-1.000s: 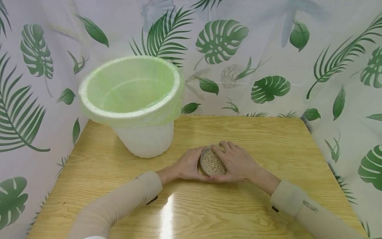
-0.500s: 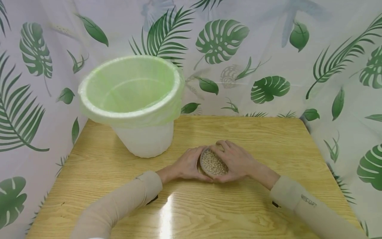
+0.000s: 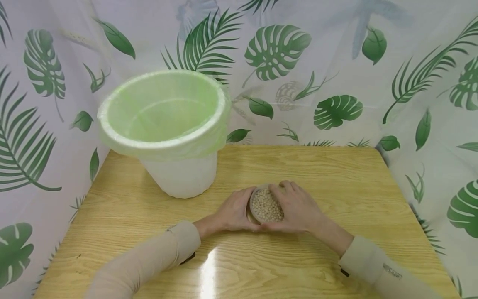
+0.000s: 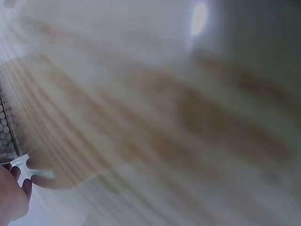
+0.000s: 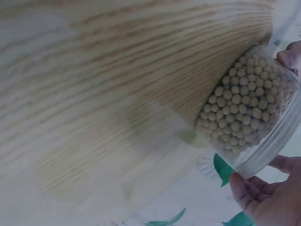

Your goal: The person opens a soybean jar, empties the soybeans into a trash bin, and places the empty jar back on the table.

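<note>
A clear round jar packed with small, round, beige beans that look like soybeans is held between both hands near the middle of the table. The left hand grips its left side, and the right hand curls around its right side. In the head view the thumbs come close together at the near side. The right wrist view shows the clear wall of the jar full of beans, with a smooth, bean-free band at its rim end. Only a sliver of the jar enters the left wrist view.
A white bucket lined with a pale green bag stands at the back left of the wooden table. Behind and beside the table hang leaf-printed white sheets. Light glares off the near tabletop.
Both hands have shifted slightly toward the person, still holding the jar. The right hand's fingers have moved a little on the jar's far edge. The bucket stays in place.
</note>
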`<state>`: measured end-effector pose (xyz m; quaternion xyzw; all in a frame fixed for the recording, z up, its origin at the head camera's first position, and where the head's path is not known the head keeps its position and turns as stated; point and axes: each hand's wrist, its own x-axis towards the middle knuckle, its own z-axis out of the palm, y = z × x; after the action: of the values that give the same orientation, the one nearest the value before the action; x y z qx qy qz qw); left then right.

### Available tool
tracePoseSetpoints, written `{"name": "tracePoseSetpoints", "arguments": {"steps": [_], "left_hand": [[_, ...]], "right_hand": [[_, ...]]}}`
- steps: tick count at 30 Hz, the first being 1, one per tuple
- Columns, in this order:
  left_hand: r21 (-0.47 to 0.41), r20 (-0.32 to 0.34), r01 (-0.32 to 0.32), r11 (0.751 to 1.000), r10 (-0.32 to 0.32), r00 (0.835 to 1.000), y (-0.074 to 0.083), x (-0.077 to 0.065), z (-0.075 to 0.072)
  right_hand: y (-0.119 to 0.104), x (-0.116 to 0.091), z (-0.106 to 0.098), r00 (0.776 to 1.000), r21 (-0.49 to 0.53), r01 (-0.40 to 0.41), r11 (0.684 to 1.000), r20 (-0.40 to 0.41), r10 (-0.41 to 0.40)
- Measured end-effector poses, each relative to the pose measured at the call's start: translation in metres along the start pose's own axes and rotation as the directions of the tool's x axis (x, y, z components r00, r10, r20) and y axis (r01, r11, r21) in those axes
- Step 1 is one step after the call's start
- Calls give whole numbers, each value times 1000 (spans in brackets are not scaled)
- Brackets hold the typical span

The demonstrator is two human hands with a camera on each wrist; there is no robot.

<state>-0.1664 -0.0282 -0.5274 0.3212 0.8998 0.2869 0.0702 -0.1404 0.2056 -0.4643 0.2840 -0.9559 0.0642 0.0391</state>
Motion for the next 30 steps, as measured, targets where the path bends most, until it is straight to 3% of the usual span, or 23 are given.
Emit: {"name": "tracePoseSetpoints", "arguments": {"steps": [3, 9, 16, 19, 24, 30], "left_hand": [[-7, 4, 4, 1000, -4, 1000, 0, 2, 1], [14, 3, 0, 1000, 0, 1000, -4, 4, 0], [31, 24, -27, 999, 26, 999, -6, 6, -4], [30, 24, -15, 999, 14, 1000, -5, 4, -4], [15, 12, 9, 1000, -10, 1000, 0, -1, -1], [18, -4, 19, 1000, -19, 1000, 4, -5, -1]], "right_hand": [[2, 1, 0, 1000, 4, 26, 1000, -14, -26], [12, 9, 2, 986, -11, 157, 987, -45, -158], [19, 14, -6, 965, 23, 261, 965, 26, -262], [18, 11, -8, 973, 35, 224, 974, 46, -225], [10, 0, -7, 997, 17, 75, 997, 33, -76], [1, -5, -4, 1000, 2, -8, 1000, -10, 8]]}}
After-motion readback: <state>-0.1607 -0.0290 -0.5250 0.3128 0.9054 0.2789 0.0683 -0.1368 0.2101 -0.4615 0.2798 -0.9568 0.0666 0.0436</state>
